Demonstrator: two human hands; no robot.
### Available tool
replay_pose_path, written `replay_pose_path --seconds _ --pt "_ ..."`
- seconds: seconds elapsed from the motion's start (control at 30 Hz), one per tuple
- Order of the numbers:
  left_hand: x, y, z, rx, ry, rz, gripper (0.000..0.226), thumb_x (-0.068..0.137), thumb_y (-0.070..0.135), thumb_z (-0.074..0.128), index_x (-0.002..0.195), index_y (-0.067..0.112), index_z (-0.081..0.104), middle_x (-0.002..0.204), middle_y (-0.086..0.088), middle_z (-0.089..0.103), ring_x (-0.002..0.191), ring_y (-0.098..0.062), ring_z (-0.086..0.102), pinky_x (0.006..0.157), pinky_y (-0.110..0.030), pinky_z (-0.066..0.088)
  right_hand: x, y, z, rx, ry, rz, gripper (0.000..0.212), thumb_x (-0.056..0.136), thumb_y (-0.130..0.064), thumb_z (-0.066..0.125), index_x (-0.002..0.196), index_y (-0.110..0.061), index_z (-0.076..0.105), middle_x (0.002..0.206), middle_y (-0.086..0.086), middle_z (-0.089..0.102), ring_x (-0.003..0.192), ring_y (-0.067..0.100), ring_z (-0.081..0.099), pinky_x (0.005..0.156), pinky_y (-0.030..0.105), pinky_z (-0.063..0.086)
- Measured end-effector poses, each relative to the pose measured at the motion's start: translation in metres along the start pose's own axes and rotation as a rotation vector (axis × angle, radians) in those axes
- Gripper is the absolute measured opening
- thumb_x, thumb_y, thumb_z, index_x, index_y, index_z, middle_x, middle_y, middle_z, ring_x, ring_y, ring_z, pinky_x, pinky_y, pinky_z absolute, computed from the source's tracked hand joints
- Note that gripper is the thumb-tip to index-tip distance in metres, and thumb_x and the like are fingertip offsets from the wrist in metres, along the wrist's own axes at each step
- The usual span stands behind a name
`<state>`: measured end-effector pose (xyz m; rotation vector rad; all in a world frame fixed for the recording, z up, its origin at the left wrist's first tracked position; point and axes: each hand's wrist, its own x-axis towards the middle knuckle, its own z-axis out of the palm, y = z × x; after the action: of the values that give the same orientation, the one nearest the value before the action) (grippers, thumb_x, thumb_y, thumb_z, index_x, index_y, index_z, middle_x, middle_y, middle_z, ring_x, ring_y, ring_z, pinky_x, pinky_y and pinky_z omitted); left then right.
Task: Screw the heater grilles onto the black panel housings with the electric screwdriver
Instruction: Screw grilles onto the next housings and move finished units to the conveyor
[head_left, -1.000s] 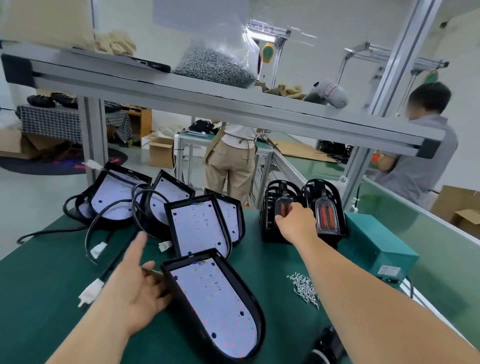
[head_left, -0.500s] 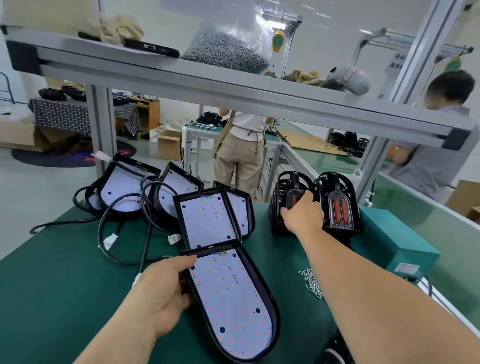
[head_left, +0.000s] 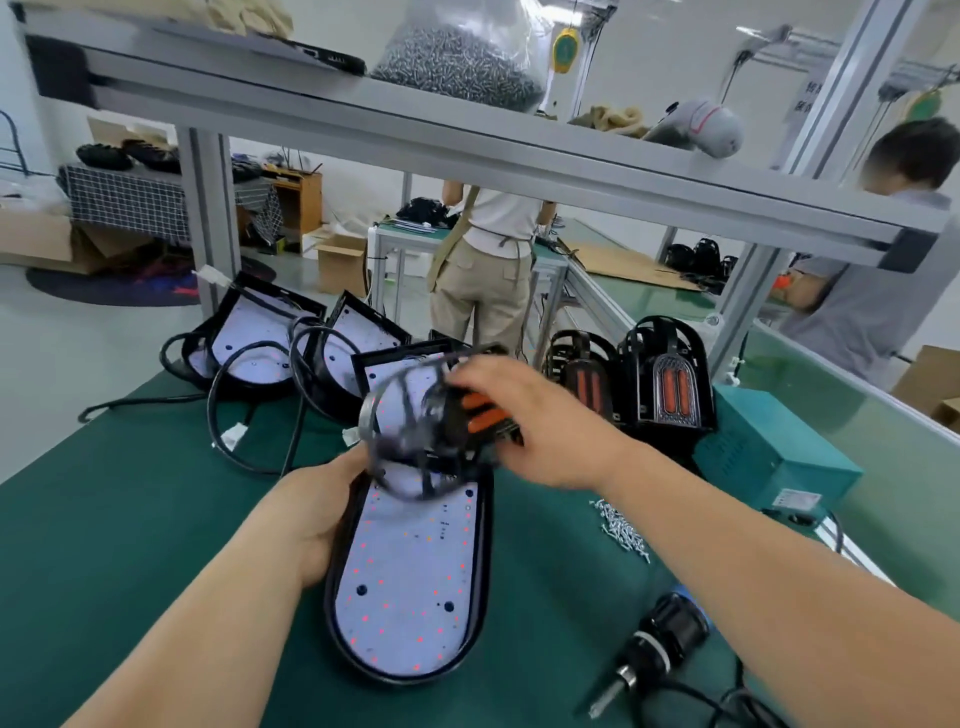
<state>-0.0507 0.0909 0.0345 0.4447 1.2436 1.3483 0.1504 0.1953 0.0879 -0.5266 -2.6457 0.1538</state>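
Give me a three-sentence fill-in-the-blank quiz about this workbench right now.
1. The right hand holds a heater ___ over the nearest panel housing.
2. The left hand grips that housing's ___ edge.
3. The electric screwdriver lies untouched on the ___ mat.
Missing words: grille; left; green.

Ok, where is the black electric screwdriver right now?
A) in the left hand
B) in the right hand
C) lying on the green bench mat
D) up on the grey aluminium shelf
C: the black electric screwdriver lies untouched on the green bench mat, while the right hand holds a black wire heater grille and the left hand grips the black oval panel housing.
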Motion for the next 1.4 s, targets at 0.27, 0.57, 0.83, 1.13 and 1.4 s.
replay_pose_path --seconds 0.27,0.57,0.83,1.13,1.4 --pt "0.004 -0.001 0.004 -0.172 -0.069 -0.105 0.044 0.101 0.035 0.051 0.126 0.001 0.063 0.104 -0.023 0.069 0.083 -0.031 0.064 0.083 -0.043 0.050 0.004 -0.028 0.009 -0.232 -0.350 -0.274 0.068 0.076 0.022 0.049 0.138 -0.005 0.054 0.145 0.017 0.048 0.145 0.038 0.032 0.116 0.052 0.032" --pt "0.005 -0.005 0.004 -0.087 -0.042 -0.054 0.036 0.096 0.036 0.061 0.102 0.002 0.073 0.088 -0.020 0.073 0.062 -0.029 0.068 0.061 -0.040 0.060 0.014 -0.030 0.003 -0.255 -0.589 -0.233 0.077 0.083 0.018 0.046 0.150 -0.020 0.040 0.161 0.002 0.029 0.152 0.021 0.014 0.116 0.048 0.032" --pt "0.008 -0.007 0.003 -0.082 -0.040 -0.041 0.039 0.096 0.036 0.060 0.097 -0.002 0.072 0.082 -0.021 0.073 0.057 -0.033 0.070 0.052 -0.046 0.061 0.012 -0.046 0.024 -0.175 -0.707 -0.186 0.079 0.079 0.016 0.049 0.150 -0.017 0.041 0.163 0.003 0.024 0.152 0.019 0.012 0.119 0.041 0.026" --pt "0.008 -0.013 -0.001 -0.158 -0.067 0.036 0.036 0.099 0.035 0.056 0.085 0.008 0.077 0.095 -0.017 0.076 0.073 -0.029 0.074 0.070 -0.043 0.061 -0.007 -0.032 0.034 0.495 0.442 0.713 0.026 0.091 -0.002 0.058 0.112 -0.017 0.067 0.112 0.000 0.066 0.098 0.015 0.059 0.091 0.029 0.048" --pt "-0.002 -0.019 0.007 -0.248 0.014 0.316 0.044 0.098 0.046 0.054 0.104 0.008 0.075 0.109 -0.016 0.074 0.107 -0.038 0.068 0.097 -0.057 0.051 -0.017 -0.052 0.065 1.019 0.323 1.146 0.058 0.095 -0.066 0.044 0.074 -0.026 0.080 0.077 -0.004 0.077 0.068 0.012 0.074 0.056 0.021 0.055"
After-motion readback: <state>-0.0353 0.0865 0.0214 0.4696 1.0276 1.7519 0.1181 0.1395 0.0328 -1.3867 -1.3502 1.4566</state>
